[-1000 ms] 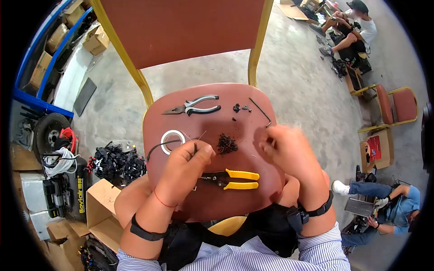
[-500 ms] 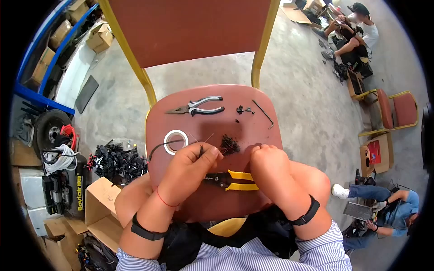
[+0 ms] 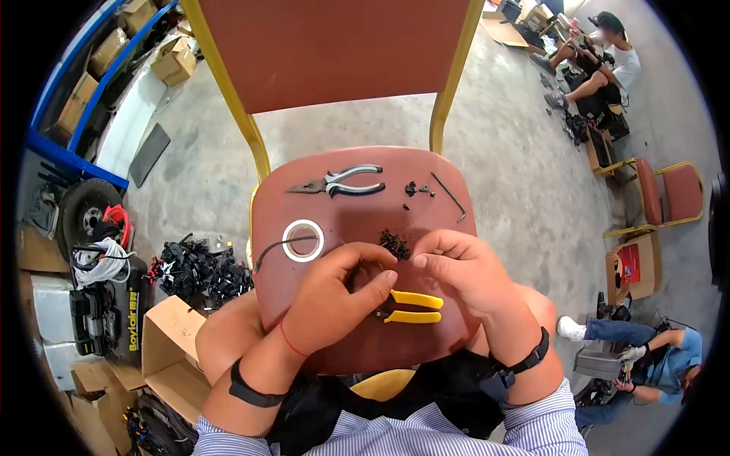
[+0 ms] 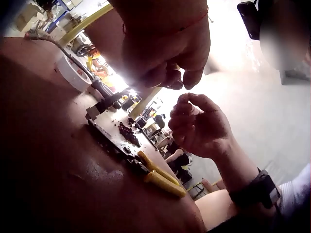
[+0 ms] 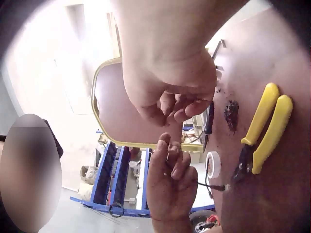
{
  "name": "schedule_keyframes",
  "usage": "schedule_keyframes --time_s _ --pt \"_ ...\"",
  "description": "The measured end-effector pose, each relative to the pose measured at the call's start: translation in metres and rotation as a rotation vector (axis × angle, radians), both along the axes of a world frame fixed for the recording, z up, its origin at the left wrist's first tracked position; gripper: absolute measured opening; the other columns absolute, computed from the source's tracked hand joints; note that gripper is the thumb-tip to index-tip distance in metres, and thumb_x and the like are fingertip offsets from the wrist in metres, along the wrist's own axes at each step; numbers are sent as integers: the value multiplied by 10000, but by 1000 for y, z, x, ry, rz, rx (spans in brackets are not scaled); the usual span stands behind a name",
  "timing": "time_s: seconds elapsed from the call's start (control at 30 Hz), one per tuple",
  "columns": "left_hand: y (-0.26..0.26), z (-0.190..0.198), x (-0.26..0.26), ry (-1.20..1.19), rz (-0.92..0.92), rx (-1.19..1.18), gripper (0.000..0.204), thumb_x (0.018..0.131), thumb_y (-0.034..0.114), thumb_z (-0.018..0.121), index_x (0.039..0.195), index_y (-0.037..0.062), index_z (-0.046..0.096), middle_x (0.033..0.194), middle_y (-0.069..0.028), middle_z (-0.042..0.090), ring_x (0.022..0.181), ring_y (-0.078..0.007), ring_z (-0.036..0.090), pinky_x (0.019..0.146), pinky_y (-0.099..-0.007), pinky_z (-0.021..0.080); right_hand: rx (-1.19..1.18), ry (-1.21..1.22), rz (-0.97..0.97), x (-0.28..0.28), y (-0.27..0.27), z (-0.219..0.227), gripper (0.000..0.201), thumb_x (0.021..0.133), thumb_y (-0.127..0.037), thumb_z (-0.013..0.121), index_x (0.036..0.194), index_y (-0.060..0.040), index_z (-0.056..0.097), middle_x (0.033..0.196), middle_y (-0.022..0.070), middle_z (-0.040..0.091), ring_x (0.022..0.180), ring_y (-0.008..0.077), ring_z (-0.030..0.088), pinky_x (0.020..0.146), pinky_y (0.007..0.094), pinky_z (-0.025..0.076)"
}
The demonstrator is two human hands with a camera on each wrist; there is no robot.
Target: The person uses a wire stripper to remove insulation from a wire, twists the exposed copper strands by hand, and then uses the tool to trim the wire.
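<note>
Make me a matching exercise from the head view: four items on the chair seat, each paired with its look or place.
1. Long-nose pliers
2. Tape roll
3. Hex key
4. Yellow-handled tool

A. Right of the small black bits near the pliers
B. Partly hidden by the left hand
C. Grey and black handles
D. White and ring-shaped

Pairs: 1-C, 2-D, 3-A, 4-B

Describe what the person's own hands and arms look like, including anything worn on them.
Both the left hand and right hand are bare, without gloves. A thin red cord circles the left wrist. Each forearm has a black strap; the right one's carries a dark device. The sleeves are white with blue stripes, ending above the straps.
</note>
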State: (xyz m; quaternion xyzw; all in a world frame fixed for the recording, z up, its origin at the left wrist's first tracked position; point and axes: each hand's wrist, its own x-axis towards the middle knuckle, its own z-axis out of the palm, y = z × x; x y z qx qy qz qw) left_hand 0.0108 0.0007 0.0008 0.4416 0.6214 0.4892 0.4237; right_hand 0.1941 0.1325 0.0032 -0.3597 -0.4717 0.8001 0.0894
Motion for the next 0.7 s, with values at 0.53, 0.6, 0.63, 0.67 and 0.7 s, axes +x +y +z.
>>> schedule_keyframes --time_s 0.53,0.6,0.63,0.67,0.7 --pt "1 -1 5 314 30 277 228 860 40 794 1078 40 725 938 -97 689 770 -208 710 657 -293 581 -208 174 -49 -8 -13 -9 130 990 -117 667 1061 -11 693 927 42 700 808 106 605 734 250 482" --pt "1 -1 5 328 34 283 206 860 30 789 1058 34 731 938 -99 692 766 -204 707 654 -292 576 -182 165 -42 -8 -12 -8 129 990 -118 666 1056 -11 693 935 44 705 811 105 604 739 250 483" --pt "1 -1 4 336 36 286 195 860 26 787 1048 32 733 937 -100 694 764 -202 705 652 -291 574 -171 160 -39 -8 -12 -8 129 989 -119 666 1055 -11 693 938 43 707 813 104 604 741 250 484" --pt "0 -1 4 346 32 288 183 860 23 785 1036 31 736 936 -100 695 760 -199 703 649 -290 571 -160 154 -35 -7 -11 -8 129 989 -119 666 1054 -11 692 942 43 709 814 103 604 744 250 485" --pt "0 -1 3 357 28 291 171 859 20 784 1024 29 738 934 -100 695 756 -197 701 646 -289 567 -141 153 -31 -7 -12 -8 132 991 -126 669 1054 -12 693 941 41 708 817 103 605 746 251 487"
